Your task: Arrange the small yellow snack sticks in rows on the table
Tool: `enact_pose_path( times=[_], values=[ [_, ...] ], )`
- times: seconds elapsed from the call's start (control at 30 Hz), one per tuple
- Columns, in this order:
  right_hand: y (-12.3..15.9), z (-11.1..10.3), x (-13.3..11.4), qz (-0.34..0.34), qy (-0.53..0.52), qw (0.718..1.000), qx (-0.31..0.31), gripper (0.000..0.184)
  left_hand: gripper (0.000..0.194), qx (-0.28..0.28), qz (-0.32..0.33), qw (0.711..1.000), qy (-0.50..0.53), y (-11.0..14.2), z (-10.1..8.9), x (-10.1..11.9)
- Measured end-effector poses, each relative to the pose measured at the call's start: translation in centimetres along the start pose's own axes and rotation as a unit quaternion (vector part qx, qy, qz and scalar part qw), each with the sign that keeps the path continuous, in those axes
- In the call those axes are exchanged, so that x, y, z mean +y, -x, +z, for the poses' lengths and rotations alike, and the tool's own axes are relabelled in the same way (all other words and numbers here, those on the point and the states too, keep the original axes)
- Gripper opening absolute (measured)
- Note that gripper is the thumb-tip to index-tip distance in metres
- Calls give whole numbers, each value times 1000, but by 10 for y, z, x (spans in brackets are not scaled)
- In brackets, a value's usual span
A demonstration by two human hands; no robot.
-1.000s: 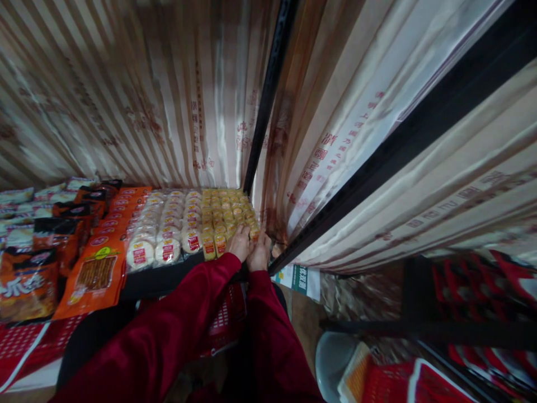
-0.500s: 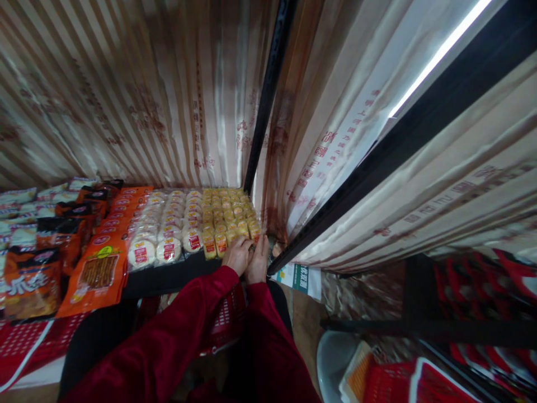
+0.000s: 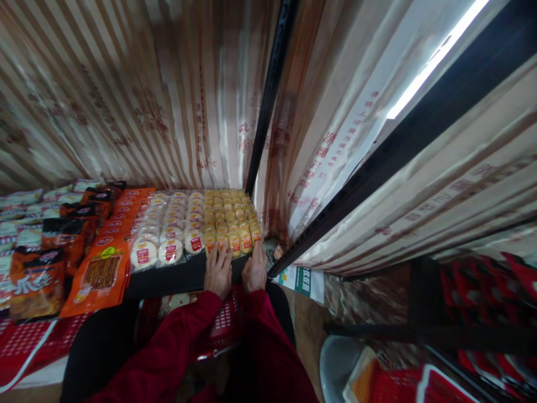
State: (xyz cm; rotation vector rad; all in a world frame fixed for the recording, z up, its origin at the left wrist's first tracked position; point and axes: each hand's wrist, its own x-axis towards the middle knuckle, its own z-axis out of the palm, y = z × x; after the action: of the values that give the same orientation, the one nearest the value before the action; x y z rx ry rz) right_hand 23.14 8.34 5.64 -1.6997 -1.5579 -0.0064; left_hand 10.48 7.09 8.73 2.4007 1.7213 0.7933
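Rows of small yellow-wrapped snack packets (image 3: 235, 215) stand at the right end of a black shelf (image 3: 168, 278). My left hand (image 3: 218, 272) touches the front left packets with its fingers stretched out and slightly apart. At the front right corner of the same rows, my right hand (image 3: 255, 271) rests with fingers extended against the packets. Neither hand is wrapped around a packet. Just left of the yellow rows are clear-wrapped round white cakes (image 3: 170, 251) with red labels, lined up front to back.
Orange snack bags (image 3: 98, 274) and black-and-orange bags (image 3: 37, 282) fill the shelf's left part. A black upright post (image 3: 266, 106) rises at the corner before pleated curtains (image 3: 168, 101). Red baskets (image 3: 229, 319) sit below. A pale basin (image 3: 335, 364) stands at lower right.
My hands were together at the front right of the yellow packets. They have parted, the left hand moving left along the front row, while the right stays near the right corner.
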Motion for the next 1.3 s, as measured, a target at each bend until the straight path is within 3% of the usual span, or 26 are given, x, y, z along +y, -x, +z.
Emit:
enact_pose_path(
  times=[0.17,0.3,0.43,0.5,0.6,0.73,0.93,1.3],
  values=[
    [2,-4,0,-14,12,1000,4,59,50,-3,15,1000,-5,3,2,0],
    [-14,-15,-18,-52,43,998,6,53,46,25,13,1000,0,-10,-15,-2],
    [-68,-17,-46,-63,65,996,-22,50,45,56,-29,998,1,-64,-36,-14],
    [-102,-10,-59,-50,91,993,-55,49,47,39,-68,997,-6,-101,-40,-24],
    [-149,8,-71,-22,129,985,-114,50,50,-29,-129,991,-10,-149,-36,-40],
    [-188,33,-71,-53,172,962,-204,49,51,-62,-125,989,-46,-182,-20,-61],
    [-201,50,-60,-46,227,926,-299,50,51,-103,-97,987,-70,-201,3,-75],
    [-197,57,-56,-39,235,922,-304,50,49,-125,-82,983,-104,-198,5,-68]
  ],
)
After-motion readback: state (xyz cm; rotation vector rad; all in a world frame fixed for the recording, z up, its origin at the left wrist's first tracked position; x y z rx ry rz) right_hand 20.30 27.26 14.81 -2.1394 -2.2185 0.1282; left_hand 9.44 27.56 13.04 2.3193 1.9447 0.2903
